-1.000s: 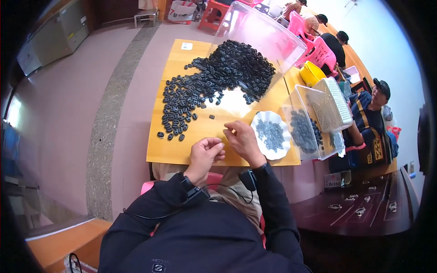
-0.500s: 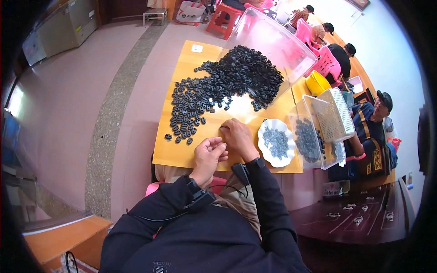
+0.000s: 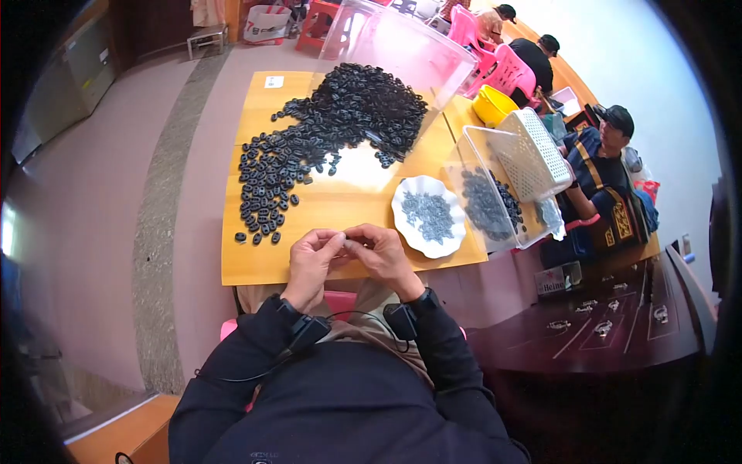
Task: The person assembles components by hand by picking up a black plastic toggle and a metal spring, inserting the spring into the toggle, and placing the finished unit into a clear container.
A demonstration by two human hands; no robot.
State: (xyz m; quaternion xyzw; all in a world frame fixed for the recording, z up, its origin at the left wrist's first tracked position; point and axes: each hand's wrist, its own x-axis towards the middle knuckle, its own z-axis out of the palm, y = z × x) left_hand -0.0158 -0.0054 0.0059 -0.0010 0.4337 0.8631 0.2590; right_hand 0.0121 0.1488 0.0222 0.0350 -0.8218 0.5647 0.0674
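My left hand (image 3: pixel 311 261) and my right hand (image 3: pixel 380 257) meet over the table's near edge, thumbs and forefingers pinched together. A tiny dark bit shows between the fingertips; the fingers hide most of it, so its kind is unclear. Beyond them to the left lie scattered black oval pieces with two holes (image 3: pixel 263 189), running into a big heap (image 3: pixel 367 104) of the same. Right of my right hand stands a white scalloped dish (image 3: pixel 427 246) holding many small, greyish, see-through bits (image 3: pixel 430 216).
A clear plastic bin (image 3: pixel 506 241) with black pieces stands at the table's right, a white perforated basket (image 3: pixel 533 151) leaning in it. Behind are a large clear tub (image 3: pixel 402 46) and a yellow bowl (image 3: pixel 493 106). A person (image 3: pixel 610 166) sits at the right; others sit farther back.
My right hand has come back from the tabletop near the pieces to meet my left hand. Their fingertips now touch. The whole view has shifted, with the table lower-left in it.
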